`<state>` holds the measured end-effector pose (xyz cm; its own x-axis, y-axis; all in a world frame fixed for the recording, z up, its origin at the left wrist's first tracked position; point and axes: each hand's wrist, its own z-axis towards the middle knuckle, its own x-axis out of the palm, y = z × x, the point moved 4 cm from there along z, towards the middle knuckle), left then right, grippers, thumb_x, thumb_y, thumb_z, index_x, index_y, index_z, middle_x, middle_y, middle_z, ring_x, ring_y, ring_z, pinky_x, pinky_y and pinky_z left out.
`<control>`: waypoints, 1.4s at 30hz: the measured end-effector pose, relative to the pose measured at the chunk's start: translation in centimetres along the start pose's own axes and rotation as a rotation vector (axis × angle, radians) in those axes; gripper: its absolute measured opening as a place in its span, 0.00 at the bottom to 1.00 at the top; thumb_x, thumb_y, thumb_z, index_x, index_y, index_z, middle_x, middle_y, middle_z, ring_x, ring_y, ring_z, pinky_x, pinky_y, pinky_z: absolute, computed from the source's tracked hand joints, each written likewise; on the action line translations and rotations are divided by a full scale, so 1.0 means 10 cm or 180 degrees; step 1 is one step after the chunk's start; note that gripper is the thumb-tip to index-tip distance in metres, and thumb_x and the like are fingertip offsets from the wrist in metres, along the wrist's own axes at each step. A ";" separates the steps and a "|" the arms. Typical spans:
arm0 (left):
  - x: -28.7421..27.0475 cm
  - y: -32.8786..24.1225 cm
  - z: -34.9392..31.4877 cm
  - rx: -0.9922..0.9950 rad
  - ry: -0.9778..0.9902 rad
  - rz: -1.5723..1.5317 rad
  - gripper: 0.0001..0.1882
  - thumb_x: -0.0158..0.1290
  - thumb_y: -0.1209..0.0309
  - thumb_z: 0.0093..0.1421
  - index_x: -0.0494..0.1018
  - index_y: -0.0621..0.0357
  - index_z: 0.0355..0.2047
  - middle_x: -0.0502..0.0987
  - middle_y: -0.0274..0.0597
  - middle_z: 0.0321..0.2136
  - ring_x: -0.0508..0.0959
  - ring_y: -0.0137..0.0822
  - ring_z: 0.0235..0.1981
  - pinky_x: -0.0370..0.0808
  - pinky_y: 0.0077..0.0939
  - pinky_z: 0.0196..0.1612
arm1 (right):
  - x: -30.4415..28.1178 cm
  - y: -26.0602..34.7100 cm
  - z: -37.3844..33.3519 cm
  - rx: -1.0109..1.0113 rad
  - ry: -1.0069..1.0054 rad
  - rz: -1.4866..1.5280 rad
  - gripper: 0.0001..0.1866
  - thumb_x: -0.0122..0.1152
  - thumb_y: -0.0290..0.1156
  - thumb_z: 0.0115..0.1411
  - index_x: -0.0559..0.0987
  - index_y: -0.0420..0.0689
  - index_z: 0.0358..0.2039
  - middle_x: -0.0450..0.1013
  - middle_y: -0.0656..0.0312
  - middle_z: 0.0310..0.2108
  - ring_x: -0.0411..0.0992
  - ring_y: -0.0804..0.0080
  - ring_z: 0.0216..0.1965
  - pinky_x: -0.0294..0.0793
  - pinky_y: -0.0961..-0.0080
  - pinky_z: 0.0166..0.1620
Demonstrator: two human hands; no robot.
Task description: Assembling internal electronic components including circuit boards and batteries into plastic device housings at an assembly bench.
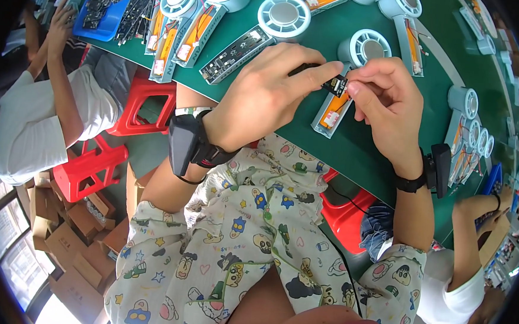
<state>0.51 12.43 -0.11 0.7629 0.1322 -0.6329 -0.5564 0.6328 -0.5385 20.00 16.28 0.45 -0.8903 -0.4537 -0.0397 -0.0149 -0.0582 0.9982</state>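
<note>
A small black circuit board is pinched in my left hand, its end pointing right. Closed fingertips of my right hand meet that end; whatever they pinch is too small to make out. Directly under both hands lies a light-blue handheld fan with its handle opened. An orange battery shows inside the handle, partly covered by my fingers. Left of my left hand rests another fan, its handle fitted with a black circuit board.
More opened fans with orange batteries lie at the back left, back right and far right of the green table. A blue tray holds black boards. Co-workers sit on both sides, near red stools and cardboard boxes.
</note>
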 end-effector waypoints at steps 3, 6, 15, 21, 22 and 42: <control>-0.01 -0.03 0.00 0.0161 -0.0017 0.0236 0.27 0.63 0.86 0.51 0.80 0.57 0.53 0.78 0.44 0.43 0.79 0.45 0.42 0.78 0.36 0.44 | -0.01 0.03 0.00 0.0030 -0.0101 -0.0190 0.07 0.64 0.20 0.65 0.75 0.40 0.40 0.80 0.63 0.35 0.74 0.87 0.29 0.71 0.89 0.28; -0.02 -0.07 0.01 0.0269 0.0074 0.0548 0.28 0.63 0.85 0.49 0.80 0.55 0.53 0.77 0.42 0.41 0.78 0.43 0.40 0.77 0.37 0.43 | -0.06 0.07 -0.01 -0.0051 0.0220 -0.0582 0.10 0.64 0.16 0.63 0.73 0.40 0.43 0.81 0.58 0.38 0.76 0.82 0.32 0.76 0.84 0.33; 0.00 -0.20 0.02 0.0370 0.0131 0.0917 0.27 0.61 0.83 0.51 0.80 0.55 0.53 0.77 0.41 0.40 0.77 0.41 0.40 0.75 0.36 0.44 | -0.05 0.10 -0.05 -0.0289 -0.0029 -0.0607 0.14 0.68 0.13 0.59 0.71 0.40 0.37 0.81 0.57 0.37 0.77 0.81 0.33 0.78 0.83 0.36; -0.02 -0.17 0.02 -0.0353 0.0310 -0.0016 0.23 0.62 0.81 0.57 0.78 0.62 0.54 0.77 0.43 0.40 0.78 0.41 0.38 0.75 0.31 0.42 | -0.12 0.29 -0.01 -0.0380 -0.0164 -0.1479 0.07 0.66 0.19 0.63 0.79 0.37 0.40 0.81 0.60 0.35 0.77 0.81 0.31 0.78 0.83 0.34; -0.01 -0.14 0.02 -0.0673 0.0359 -0.0451 0.22 0.62 0.81 0.58 0.78 0.63 0.54 0.77 0.44 0.40 0.78 0.40 0.38 0.75 0.29 0.41 | -0.13 0.34 0.00 -0.0604 -0.0232 -0.1785 0.06 0.66 0.21 0.63 0.81 0.37 0.41 0.81 0.60 0.35 0.76 0.81 0.30 0.78 0.83 0.33; 0.19 -0.17 0.02 -0.2821 0.0562 -0.2263 0.21 0.66 0.71 0.59 0.78 0.75 0.49 0.81 0.43 0.30 0.79 0.24 0.27 0.75 0.23 0.30 | 0.09 0.31 -0.12 -0.1472 -0.0361 -0.3735 0.08 0.67 0.20 0.59 0.82 0.37 0.40 0.77 0.56 0.33 0.78 0.59 0.29 0.77 0.70 0.32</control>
<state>2.93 11.73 -0.27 0.9794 -0.1929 -0.0606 -0.1081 -0.2466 -0.9631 19.74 14.62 3.44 -0.4841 0.1585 -0.8606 -0.6798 -0.6874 0.2558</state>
